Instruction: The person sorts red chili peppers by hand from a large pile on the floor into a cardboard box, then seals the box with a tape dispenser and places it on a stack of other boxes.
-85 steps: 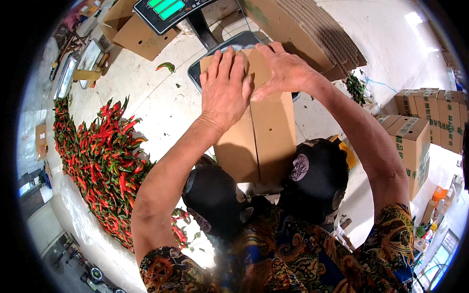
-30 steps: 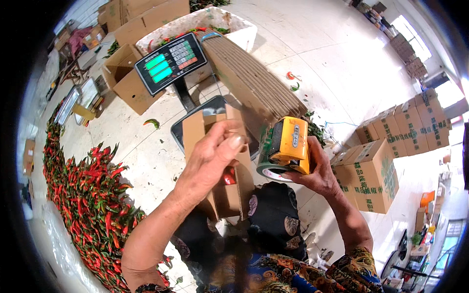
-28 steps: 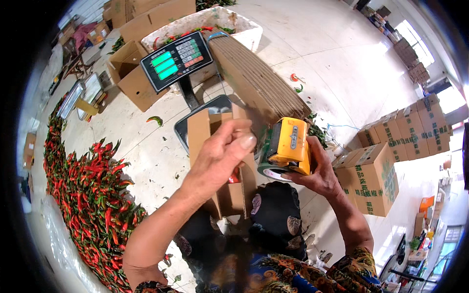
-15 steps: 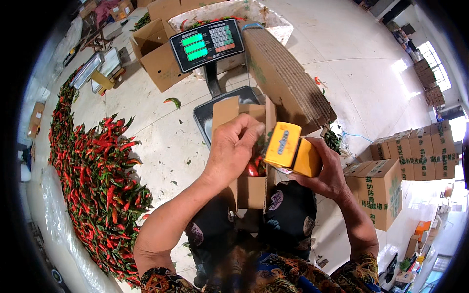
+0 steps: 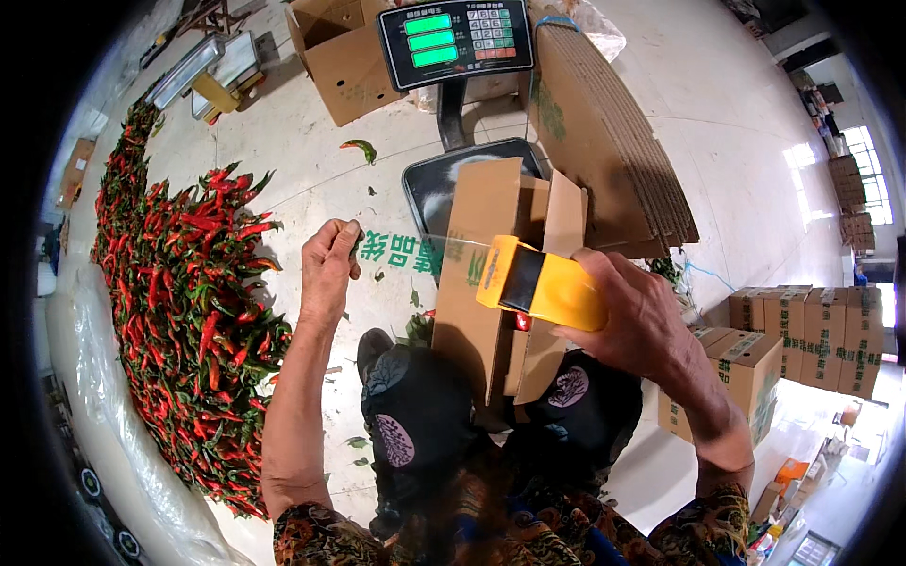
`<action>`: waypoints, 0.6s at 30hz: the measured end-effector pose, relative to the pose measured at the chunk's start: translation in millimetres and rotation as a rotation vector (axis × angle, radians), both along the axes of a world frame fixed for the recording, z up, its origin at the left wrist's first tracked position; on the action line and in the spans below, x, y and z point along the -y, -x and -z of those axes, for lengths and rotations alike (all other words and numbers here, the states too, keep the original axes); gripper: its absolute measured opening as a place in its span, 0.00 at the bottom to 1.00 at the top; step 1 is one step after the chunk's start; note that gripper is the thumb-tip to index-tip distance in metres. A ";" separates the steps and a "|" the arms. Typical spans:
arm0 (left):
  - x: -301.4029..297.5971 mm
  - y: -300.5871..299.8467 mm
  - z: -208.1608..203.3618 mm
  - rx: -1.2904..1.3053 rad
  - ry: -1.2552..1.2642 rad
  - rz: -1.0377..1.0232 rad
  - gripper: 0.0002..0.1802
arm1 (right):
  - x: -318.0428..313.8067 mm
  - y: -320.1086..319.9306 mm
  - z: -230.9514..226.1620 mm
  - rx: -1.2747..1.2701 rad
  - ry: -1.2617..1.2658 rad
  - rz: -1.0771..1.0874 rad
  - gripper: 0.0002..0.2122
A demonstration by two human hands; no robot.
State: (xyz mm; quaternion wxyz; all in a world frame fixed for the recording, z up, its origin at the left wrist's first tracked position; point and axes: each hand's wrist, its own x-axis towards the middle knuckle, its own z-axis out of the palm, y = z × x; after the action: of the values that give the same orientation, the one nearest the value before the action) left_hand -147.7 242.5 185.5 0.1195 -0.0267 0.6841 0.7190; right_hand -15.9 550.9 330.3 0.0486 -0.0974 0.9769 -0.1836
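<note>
My right hand point(image 5: 642, 307) is closed around a yellow tape dispenser point(image 5: 569, 292), held over an open cardboard box point(image 5: 465, 316). A strip of clear packing tape with green print point(image 5: 404, 253) stretches from the dispenser to the left. Its free end is pinched in the fingers of my left hand point(image 5: 327, 274), out beyond the box's left side. The box stands between my knees with its flaps up; a bit of red pepper point(image 5: 523, 322) shows inside, and the dispenser hides most of its contents.
Behind the box is a platform scale with a lit display point(image 5: 457, 42). A stack of flattened cardboard point(image 5: 609, 132) leans at its right. Red and green chili peppers point(image 5: 203, 358) are heaped at the left beside plastic sheeting point(image 5: 123, 377). Packed boxes point(image 5: 802, 330) stand at the right.
My left hand has moved left, away from the dispenser, drawing out a strip of tape. The dispenser has turned over the box, and the whole view has shifted.
</note>
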 end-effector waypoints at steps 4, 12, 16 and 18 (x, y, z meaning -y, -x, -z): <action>-4.4 -5.6 32.5 -0.025 0.136 -0.057 0.16 | 11.1 14.6 1.4 0.028 -0.077 -0.026 0.31; -30.0 -10.5 88.4 -0.495 0.750 -0.076 0.13 | 15.9 23.9 12.9 0.030 -0.142 -0.058 0.29; -48.2 -19.4 110.0 -0.523 0.701 0.033 0.08 | 18.7 27.0 13.7 0.094 -0.140 -0.026 0.30; -60.3 -20.0 117.1 -0.519 0.704 0.075 0.08 | 17.9 27.2 14.1 0.146 -0.155 0.018 0.31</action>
State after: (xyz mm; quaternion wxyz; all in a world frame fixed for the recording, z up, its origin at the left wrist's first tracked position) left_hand -127.8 302.8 68.4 -0.0467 0.1408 0.8954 0.4199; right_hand -43.1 533.0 316.2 0.1252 -0.0710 0.9829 -0.1146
